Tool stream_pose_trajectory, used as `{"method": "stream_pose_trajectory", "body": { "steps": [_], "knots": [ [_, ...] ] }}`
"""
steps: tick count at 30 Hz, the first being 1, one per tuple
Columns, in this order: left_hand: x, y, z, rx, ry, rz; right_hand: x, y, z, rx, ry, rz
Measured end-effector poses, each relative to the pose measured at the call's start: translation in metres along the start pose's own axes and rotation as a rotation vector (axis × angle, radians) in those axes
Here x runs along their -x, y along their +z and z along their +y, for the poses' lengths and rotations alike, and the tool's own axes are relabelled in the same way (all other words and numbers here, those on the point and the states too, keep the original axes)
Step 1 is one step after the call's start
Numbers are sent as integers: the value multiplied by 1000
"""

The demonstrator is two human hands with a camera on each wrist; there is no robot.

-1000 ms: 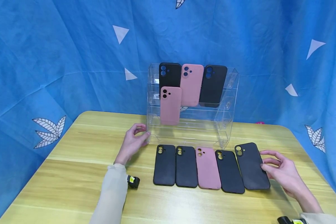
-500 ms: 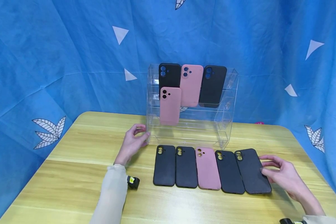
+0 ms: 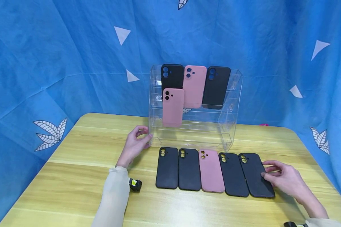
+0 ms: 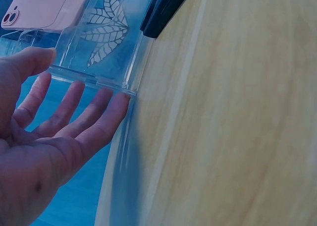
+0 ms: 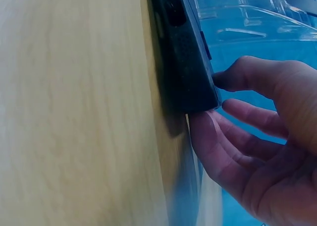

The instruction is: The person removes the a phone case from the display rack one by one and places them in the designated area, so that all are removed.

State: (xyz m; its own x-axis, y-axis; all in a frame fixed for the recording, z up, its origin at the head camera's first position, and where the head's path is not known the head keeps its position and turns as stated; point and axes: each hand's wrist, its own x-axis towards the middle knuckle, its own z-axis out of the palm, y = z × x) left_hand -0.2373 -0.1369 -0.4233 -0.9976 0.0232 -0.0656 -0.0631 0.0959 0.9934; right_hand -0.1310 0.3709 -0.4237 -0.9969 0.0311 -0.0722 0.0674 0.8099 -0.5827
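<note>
Five phone cases lie in a row on the table, camera cutouts toward the rack: black (image 3: 167, 170), black (image 3: 189, 171), pink (image 3: 211, 173), black (image 3: 234, 176) and, at the right end, another black phone case (image 3: 255, 176). My right hand (image 3: 287, 178) holds that last one at its right edge, thumb on its face and fingers along the side. Behind the row stands a clear tiered display rack (image 3: 204, 127). My left hand (image 3: 133, 145) touches the rack's left side; in the left wrist view its fingertips (image 4: 119, 102) meet the clear wall, fingers loosely bent.
On the rack's upper tier stand a black case (image 3: 173, 77), a pink case (image 3: 194, 86) and a black case (image 3: 217, 86). A pink case (image 3: 173, 107) leans one tier lower, on the left. Blue patterned cloth (image 3: 74, 63) hangs behind the wooden table (image 3: 74, 176).
My right hand has lowered the rightmost black phone case and straightened it into line with the row. My left hand has stayed against the rack.
</note>
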Motion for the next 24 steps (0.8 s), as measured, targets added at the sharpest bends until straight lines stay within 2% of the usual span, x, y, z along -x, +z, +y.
{"method": "stream_pose_trajectory", "body": {
  "steps": [16, 24],
  "knots": [
    [0, 0, 0, -2, -3, -2, 1, 3, 0, -7, -9, 28],
    [-1, 0, -1, 2, 1, -8, 1, 5, -1, -11, -90, 136]
  ]
}}
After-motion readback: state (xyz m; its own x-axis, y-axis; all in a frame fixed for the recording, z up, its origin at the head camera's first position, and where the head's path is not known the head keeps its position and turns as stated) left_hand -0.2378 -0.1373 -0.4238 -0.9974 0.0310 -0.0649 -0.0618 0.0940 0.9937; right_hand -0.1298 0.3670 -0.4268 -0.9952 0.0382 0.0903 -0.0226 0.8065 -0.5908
